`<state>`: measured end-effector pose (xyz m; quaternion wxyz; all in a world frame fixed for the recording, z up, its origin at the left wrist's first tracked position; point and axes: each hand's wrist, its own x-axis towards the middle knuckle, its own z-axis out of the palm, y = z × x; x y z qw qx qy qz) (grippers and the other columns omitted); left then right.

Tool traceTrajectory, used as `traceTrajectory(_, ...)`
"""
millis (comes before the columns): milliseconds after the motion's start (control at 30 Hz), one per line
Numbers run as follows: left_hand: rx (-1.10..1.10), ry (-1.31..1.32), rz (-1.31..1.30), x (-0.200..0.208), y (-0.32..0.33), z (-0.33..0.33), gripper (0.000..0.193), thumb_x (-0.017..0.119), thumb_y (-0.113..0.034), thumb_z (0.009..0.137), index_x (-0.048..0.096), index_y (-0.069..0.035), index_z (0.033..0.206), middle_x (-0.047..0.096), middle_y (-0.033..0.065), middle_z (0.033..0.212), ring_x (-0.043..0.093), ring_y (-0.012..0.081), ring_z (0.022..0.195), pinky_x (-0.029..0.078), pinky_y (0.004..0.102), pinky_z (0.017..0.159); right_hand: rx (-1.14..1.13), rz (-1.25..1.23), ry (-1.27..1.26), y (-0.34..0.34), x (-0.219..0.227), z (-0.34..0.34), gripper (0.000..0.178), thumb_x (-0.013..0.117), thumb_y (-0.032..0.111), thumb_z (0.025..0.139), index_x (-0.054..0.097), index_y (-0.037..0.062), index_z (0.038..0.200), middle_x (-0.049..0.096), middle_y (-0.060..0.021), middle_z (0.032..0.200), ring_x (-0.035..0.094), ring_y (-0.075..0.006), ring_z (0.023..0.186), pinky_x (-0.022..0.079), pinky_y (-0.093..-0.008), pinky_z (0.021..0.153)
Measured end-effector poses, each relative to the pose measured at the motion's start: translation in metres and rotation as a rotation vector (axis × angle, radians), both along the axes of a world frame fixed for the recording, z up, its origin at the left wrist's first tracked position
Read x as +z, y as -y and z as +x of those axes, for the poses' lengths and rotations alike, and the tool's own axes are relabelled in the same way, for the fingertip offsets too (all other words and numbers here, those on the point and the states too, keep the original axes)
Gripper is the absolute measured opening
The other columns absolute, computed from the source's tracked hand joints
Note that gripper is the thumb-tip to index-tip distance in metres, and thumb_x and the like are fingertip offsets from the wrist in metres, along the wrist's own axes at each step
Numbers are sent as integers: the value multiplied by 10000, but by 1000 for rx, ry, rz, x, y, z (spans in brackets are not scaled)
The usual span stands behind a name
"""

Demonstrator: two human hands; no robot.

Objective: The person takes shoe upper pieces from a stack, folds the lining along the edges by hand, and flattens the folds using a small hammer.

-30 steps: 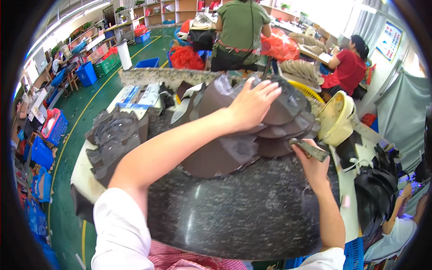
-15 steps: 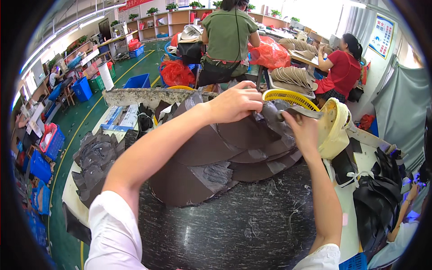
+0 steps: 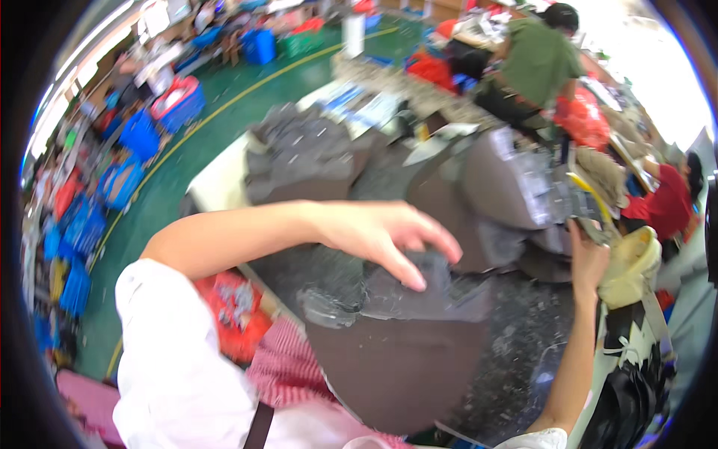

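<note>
My left hand is over the middle of the dark bench, its fingers spread and holding nothing. Just below its fingertips lies a large rounded brown sheet piece, with a grey translucent film strip along its far edge. The piece reaches the bench's near edge. At the right, my right hand is closed by the yellow baskets, its fingers around a greyish thing blurred by motion. More brown pieces with shiny film overlap in a pile between the hands and beyond.
A second grey-brown pile lies at the bench's far left. A pale yellow bucket and black pieces are on the right. A red bag is at the left edge. Two people sit beyond the bench; blue crates line the floor.
The view has swung left and down. My left hand has come nearer and opened, away from my right hand. A brown piece now lies at the near edge; my right hand stays by the baskets.
</note>
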<state>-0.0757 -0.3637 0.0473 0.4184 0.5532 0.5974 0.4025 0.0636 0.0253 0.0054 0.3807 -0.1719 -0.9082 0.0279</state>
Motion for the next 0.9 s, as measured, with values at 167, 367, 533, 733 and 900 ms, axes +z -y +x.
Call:
traceTrajectory(167, 283, -576, 368, -97, 51, 25, 515, 767, -194, 828, 585, -57, 1291, 549, 143, 1220, 526, 310, 1143, 449, 407, 957, 377, -433, 113, 117, 15, 35, 187, 743, 130, 876, 682, 12, 1008, 696, -38, 855, 615, -109, 695, 490, -279, 641)
traceTrajectory(367, 381, -356, 414, -112, 72, 28, 362, 751, -126, 834, 651, -66, 1177, 597, 101, 1125, 596, 278, 1022, 489, 376, 904, 820, -513, 516, 244, 23, 47, 251, 820, 53, 737, 699, 20, 954, 721, -95, 801, 709, -184, 686, 534, -281, 633)
traceTrajectory(533, 378, -489, 443, -118, 68, 41, 175, 705, -62, 831, 637, -36, 991, 586, 105, 1030, 588, 306, 974, 495, 400, 846, 866, -435, 675, 254, 13, 45, 233, 807, 49, 758, 695, 12, 959, 713, -115, 797, 701, -183, 678, 524, -272, 617)
traceTrajectory(733, 443, -473, 384, -118, 66, 51, 213, 657, -2, 827, 591, 11, 1029, 576, 134, 1052, 582, 315, 987, 496, 404, 847, 703, -490, 594, 255, 22, 17, 264, 811, 79, 759, 700, 15, 990, 713, -123, 839, 703, -202, 699, 539, -304, 646)
traceTrajectory(900, 443, -483, 371, -112, 66, 52, 254, 649, 19, 830, 592, 40, 1076, 568, 154, 1072, 583, 323, 987, 496, 406, 863, 790, -464, 706, 253, 20, 16, 297, 851, 64, 671, 707, 29, 929, 699, -101, 759, 685, -229, 635, 518, -303, 608)
